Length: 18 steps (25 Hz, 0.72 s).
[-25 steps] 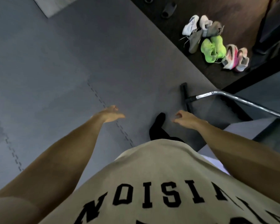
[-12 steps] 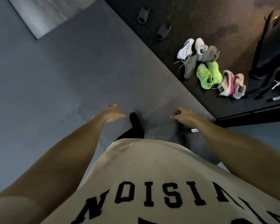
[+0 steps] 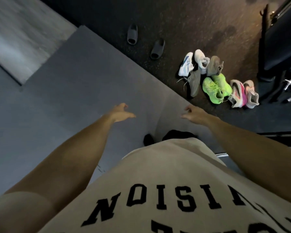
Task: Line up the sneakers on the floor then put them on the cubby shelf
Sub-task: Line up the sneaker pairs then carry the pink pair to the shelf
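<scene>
Both hands are hanging empty, left hand and right hand loosely spread, as the person is walking closer; the sneakers, now nearer, are still lying jumbled on the dark floor, unsorted.

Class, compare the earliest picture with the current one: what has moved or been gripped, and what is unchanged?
The person has walked toward the heap of sneakers, which now shows lower and nearer in the view; the pair of dark slide sandals has come fully into sight, and the chrome bar has left the view. Nothing was taken hold of or let go. The left hand and right hand stay empty, fingers relaxed; the sneakers lie jumbled as before.
</scene>
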Each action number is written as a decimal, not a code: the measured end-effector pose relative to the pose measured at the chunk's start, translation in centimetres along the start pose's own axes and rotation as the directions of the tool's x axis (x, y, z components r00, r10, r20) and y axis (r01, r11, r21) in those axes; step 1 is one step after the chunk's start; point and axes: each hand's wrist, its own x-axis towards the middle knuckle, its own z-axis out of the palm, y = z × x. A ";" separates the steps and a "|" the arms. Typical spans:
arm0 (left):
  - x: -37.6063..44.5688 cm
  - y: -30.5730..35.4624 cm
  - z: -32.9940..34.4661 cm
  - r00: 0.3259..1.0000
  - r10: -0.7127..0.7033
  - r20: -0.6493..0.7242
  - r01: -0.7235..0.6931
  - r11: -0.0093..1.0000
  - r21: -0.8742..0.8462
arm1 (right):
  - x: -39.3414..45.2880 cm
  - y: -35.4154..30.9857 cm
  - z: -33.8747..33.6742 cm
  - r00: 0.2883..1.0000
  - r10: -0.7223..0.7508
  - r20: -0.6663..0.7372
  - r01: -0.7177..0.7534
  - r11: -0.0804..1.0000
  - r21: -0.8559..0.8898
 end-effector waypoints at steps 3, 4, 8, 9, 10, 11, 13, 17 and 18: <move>4.7 3.3 -4.5 1.000 0.026 0.017 -0.027 0.997 0.071 | 3.5 -3.6 -2.5 1.000 0.012 -0.005 -0.012 1.000 0.024; 6.4 4.0 -5.8 0.999 0.035 0.007 -0.036 0.995 0.094 | 4.6 -4.3 -3.2 1.000 0.022 0.006 -0.022 0.999 0.045; 12.8 8.3 -10.5 0.999 0.027 0.035 -0.031 0.992 0.122 | 10.2 -7.0 -6.8 0.998 0.044 0.039 -0.047 0.996 0.072; 14.4 9.7 -11.5 0.999 0.023 0.036 -0.028 0.991 0.129 | 11.6 -7.6 -8.2 0.998 0.058 0.028 -0.060 0.996 0.071; 15.8 11.1 -12.6 0.999 0.032 0.039 -0.037 0.989 0.141 | 12.7 -8.4 -9.8 0.997 0.074 0.014 -0.074 0.995 0.071; 16.9 12.7 -13.7 0.998 0.042 0.051 -0.049 0.987 0.153 | 13.7 -9.4 -11.3 0.996 0.085 0.004 -0.085 0.994 0.074; 18.6 15.5 -15.4 0.995 0.067 0.077 -0.080 0.981 0.177 | 15.5 -11.0 -13.9 0.997 0.074 0.002 -0.074 0.995 0.060; 23.6 21.3 -19.8 0.989 0.098 0.114 -0.121 0.968 0.218 | 19.3 -13.1 -19.8 0.991 0.115 -0.068 -0.105 0.984 0.147; 24.6 22.8 -20.9 0.987 0.108 0.122 -0.134 0.963 0.234 | 19.9 -13.6 -21.0 0.989 0.129 -0.077 -0.114 0.979 0.167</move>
